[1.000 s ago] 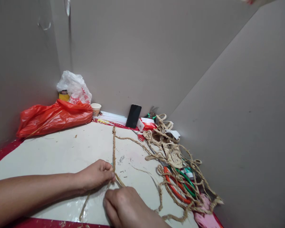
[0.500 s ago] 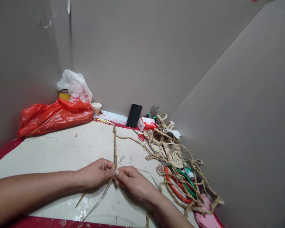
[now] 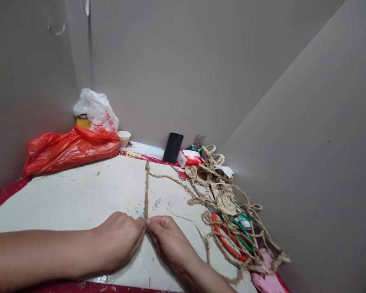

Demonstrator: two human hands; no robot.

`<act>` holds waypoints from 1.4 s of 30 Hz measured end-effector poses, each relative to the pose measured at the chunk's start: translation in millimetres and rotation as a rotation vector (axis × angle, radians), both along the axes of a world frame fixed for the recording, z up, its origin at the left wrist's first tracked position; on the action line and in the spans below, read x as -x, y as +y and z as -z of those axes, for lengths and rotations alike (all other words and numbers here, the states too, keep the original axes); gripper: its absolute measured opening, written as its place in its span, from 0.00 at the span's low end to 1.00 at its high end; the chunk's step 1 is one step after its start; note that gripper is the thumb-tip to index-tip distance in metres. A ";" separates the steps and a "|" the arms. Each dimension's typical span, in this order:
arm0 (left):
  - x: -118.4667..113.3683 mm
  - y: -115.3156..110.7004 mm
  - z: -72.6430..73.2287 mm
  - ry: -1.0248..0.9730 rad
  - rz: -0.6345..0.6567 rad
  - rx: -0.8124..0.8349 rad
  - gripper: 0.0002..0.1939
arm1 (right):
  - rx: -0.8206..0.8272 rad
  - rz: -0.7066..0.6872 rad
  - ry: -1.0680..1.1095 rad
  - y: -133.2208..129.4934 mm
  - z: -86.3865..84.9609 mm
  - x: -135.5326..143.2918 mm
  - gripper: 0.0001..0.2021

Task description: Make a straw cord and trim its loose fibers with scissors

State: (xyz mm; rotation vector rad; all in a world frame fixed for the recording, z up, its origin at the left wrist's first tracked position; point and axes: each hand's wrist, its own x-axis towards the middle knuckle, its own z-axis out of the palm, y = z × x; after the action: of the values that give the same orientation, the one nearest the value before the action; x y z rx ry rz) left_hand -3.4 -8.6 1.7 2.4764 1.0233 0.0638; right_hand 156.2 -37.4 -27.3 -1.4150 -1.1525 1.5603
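Observation:
A braided straw cord runs straight down the middle of the white board, its near end between my hands. My left hand is closed on that end, knuckles up, with its fingertips mostly hidden. My right hand pinches the cord just beside it, thumb and forefinger together. The two hands touch at the fingertips. From near the cord's far end, a thin braid leads right into a tangled heap of braided rope. Loose strands below the hands are hidden.
Orange-handled and green-handled tools lie under the rope, near pink cloth. Along the back are a red bag, paper cup, phone, red box and small red scissors. Grey walls enclose the table.
My left hand has turned knuckles up and moved slightly down and left. The loose strands seen below the hands are now out of sight. My right hand still pinches the cord.

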 end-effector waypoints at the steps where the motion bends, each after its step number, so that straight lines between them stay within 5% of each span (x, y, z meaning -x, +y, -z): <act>1: -0.5 -2.5 2.3 0.042 0.025 -0.028 0.12 | 0.028 0.014 0.038 -0.7 0.8 0.9 0.23; 6: 2.3 -16.3 3.0 0.156 0.204 -0.108 0.15 | 0.108 0.033 0.178 -1.3 4.5 0.4 0.17; 9: 7.7 -18.8 -8.5 -0.008 0.287 0.053 0.03 | 0.155 0.006 0.262 0.1 0.4 -2.6 0.14; 11: 8.6 -10.9 -14.9 -0.162 0.202 0.155 0.11 | 0.167 -0.012 0.332 1.1 -3.8 -4.7 0.15; 15: -0.1 19.7 -8.8 -0.435 -0.238 0.229 0.10 | 0.146 -0.024 0.394 1.8 -8.6 -6.9 0.16; 18: -8.0 32.4 8.1 -0.550 -0.223 0.733 0.11 | 0.123 -0.045 0.344 3.1 -7.8 -8.3 0.15; 20: -10.0 32.4 15.9 -0.552 -0.203 0.886 0.13 | 0.089 -0.060 0.261 4.7 -6.7 -10.6 0.15; 25: -7.7 28.4 11.7 -0.512 -0.127 0.724 0.11 | -0.143 -0.188 -0.112 6.5 -8.0 -17.9 0.11; 32: -9.3 33.2 24.2 -0.440 -0.204 0.807 0.11 | -0.449 -0.284 -0.818 -5.2 -13.3 -15.5 0.13; 42: -13.1 24.5 26.3 -0.551 -0.266 0.781 0.11 | -0.429 -0.329 -0.966 -12.7 -24.2 -11.2 0.16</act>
State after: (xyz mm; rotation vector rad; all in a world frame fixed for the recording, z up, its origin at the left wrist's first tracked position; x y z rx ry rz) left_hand 9.7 15.9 -24.6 1.4909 0.8917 0.3381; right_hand 167.4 -50.1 -3.1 -1.7579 -2.2093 0.6688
